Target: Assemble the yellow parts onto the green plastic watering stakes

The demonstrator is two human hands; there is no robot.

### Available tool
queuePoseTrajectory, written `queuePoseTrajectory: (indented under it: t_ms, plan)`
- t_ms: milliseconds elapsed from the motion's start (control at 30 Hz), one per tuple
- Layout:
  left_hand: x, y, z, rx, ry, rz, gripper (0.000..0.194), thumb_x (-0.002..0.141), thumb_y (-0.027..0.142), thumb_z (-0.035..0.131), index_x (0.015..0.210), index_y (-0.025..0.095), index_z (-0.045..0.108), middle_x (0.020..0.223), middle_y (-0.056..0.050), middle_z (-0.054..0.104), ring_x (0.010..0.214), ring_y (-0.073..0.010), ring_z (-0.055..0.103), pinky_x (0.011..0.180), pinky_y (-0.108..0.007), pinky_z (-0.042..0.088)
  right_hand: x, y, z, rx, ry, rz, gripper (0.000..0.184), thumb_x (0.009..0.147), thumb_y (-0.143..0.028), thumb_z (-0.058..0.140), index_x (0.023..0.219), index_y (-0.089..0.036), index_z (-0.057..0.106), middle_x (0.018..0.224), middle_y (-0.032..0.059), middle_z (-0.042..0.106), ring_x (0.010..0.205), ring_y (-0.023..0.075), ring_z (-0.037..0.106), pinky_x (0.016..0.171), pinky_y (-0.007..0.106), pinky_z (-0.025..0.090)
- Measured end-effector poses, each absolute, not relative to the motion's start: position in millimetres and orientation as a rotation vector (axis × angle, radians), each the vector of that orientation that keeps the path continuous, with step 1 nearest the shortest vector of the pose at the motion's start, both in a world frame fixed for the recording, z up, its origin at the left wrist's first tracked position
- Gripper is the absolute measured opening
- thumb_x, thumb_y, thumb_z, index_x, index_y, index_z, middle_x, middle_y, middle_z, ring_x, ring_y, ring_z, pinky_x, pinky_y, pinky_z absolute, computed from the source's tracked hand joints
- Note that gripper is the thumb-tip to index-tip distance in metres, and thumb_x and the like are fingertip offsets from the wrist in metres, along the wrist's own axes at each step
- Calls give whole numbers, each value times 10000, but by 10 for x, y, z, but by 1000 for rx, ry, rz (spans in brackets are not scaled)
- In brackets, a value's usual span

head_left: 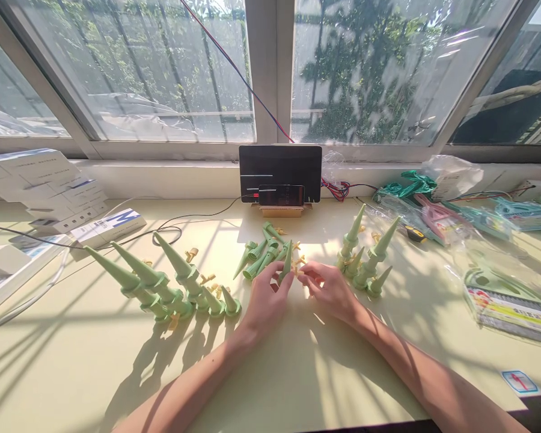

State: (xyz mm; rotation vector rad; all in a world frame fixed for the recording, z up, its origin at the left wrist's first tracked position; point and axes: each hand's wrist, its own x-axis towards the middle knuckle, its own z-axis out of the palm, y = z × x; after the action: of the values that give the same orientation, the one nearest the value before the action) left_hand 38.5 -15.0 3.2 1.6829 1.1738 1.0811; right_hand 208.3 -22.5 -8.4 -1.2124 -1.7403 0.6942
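Note:
My left hand (267, 297) is closed around a green plastic watering spike (288, 255), its pointed end up. Just to the right, my right hand (331, 287) pinches a small yellow valve (297, 269) close to that spike; whether the two parts are joined cannot be made out. Behind my left hand lies a pile of loose green spikes (255, 251) with yellow pieces beside it. To the left stands a group of spikes fitted with yellow valves (180, 270). Another upright group (373, 260) stands beyond my right hand.
A black tablet (279, 165) and a phone (281, 195) lean on a cardboard stand (281, 211) by the window. White boxes (45, 186) and cables lie left. On the right are bagged packages (509, 300), a yellow-black cutter (415, 233) and a sticker (520, 381).

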Motion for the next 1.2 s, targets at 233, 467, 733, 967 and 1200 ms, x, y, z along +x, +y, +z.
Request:
queuePoseTrajectory:
  t_ms: [233, 467, 733, 967, 1200]
  plan:
    - [397, -143, 28, 1681, 1182, 1090, 233, 915, 409, 573, 973, 214, 687, 926, -37, 675, 727, -149, 556, 576, -255, 484, 2083, -233, -83, -1225, -1762, 700, 301, 961, -349, 488, 737, -185, 603, 623, -14, 548, 549, 117, 500, 583, 257, 453]
    - [420, -145, 32, 1673, 1189, 1094, 229, 914, 399, 572, 967, 212, 693, 878, -30, 665, 651, -129, 537, 550, -250, 458, 2081, -202, -131, -1185, -1675, 688, 192, 899, -349, 595, 990, -199, 672, 931, 65, 706, 608, 147, 573, 571, 294, 504]
    - [485, -130, 32, 1662, 1225, 1172, 209, 896, 400, 585, 895, 219, 689, 863, -29, 684, 684, -149, 567, 564, -252, 454, 2038, -154, -166, -1180, -1605, 670, 194, 917, -358, 557, 965, -199, 659, 923, 62, 699, 612, 152, 597, 546, 288, 504]
    - [648, -88, 98, 1550, 1288, 1305, 239, 906, 412, 578, 909, 200, 689, 879, -37, 709, 685, -146, 594, 652, -273, 473, 1907, -70, -18, -1180, -1423, 722, 258, 935, -425, 524, 968, -188, 621, 866, 48, 667, 539, 130, 582, 500, 272, 469]
    - [812, 81, 151, 1393, 1289, 1509, 298, 926, 459, 538, 895, 185, 651, 868, -55, 695, 644, -148, 613, 630, -272, 475, 1718, 88, 177, -1187, -1317, 634, 280, 943, -434, 494, 979, -182, 610, 913, 75, 678, 672, 174, 650, 577, 283, 517]
